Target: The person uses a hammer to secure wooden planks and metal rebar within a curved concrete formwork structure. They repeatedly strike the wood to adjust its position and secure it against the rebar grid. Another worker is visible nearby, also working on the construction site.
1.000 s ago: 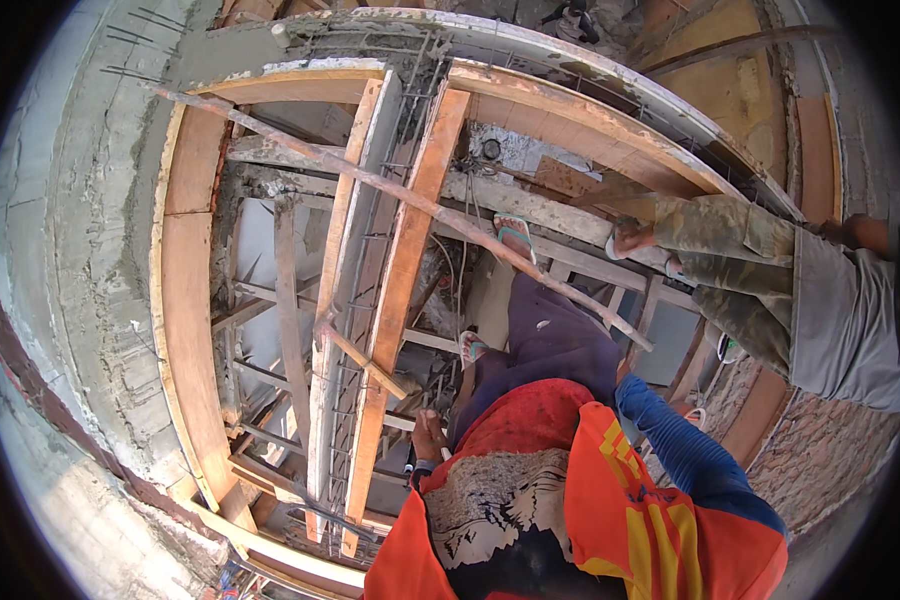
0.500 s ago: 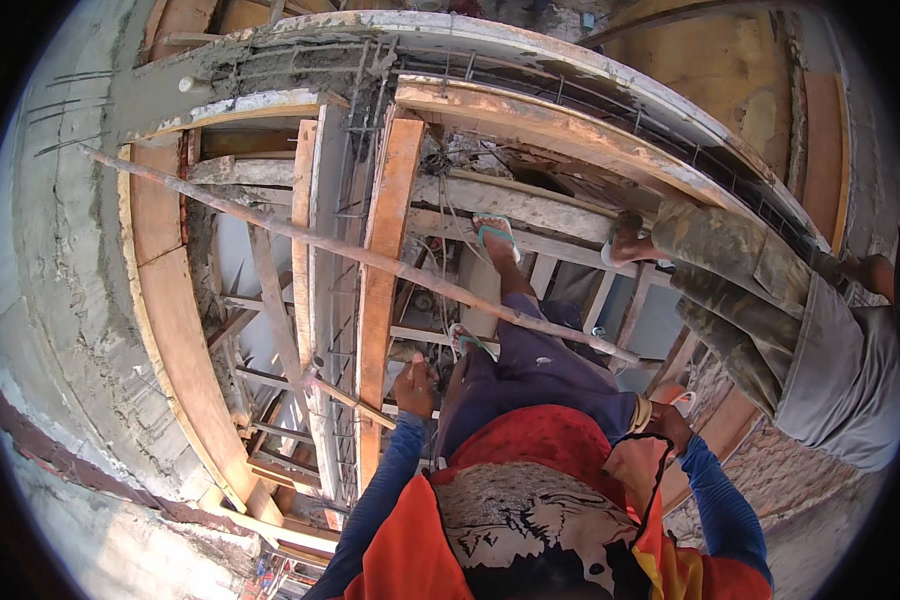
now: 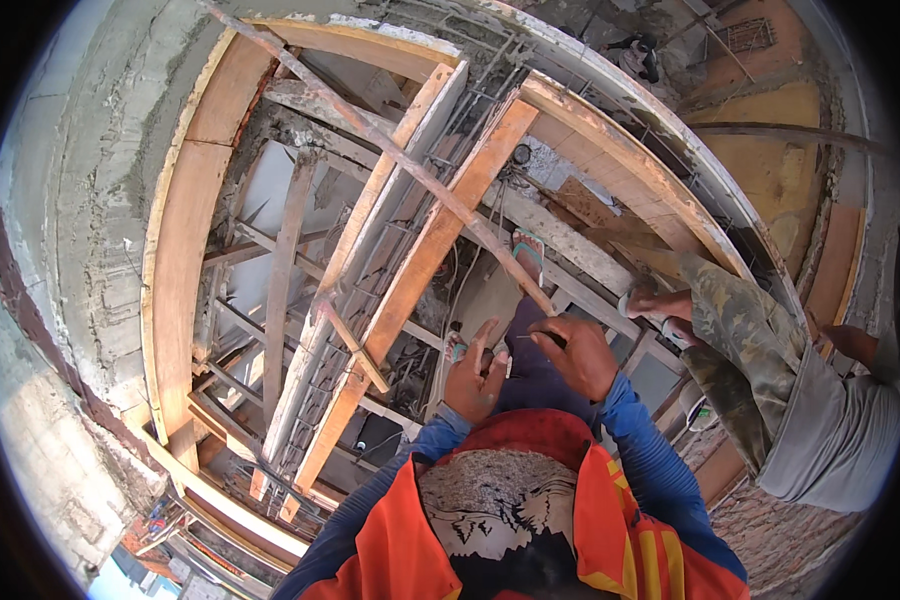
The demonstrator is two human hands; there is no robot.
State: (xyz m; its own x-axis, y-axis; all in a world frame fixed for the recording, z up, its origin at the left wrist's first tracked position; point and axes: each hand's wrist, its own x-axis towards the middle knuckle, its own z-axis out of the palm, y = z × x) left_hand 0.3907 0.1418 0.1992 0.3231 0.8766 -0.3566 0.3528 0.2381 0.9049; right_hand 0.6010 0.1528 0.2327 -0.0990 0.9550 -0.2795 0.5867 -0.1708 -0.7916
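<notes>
Slightly apart, 2 hands (image 3: 476, 384) (image 3: 582, 354) above trousers (image 3: 538, 388)

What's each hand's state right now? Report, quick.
Left hand: holding a small white stick between loosely bent fingers.
Right hand: fingers curled in; whether it pinches something thin cannot be told.

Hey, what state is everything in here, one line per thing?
Left hand: loosely curled, grip unclear.
Right hand: fingers bent, seemingly pinching a thin stick.
Orange vest: worn, open at front.
Wooden beam form: open-topped.
Steel bars: exposed inside it.
Long pole: slanting across the form.
Green-strapped sandals: worn.
</notes>
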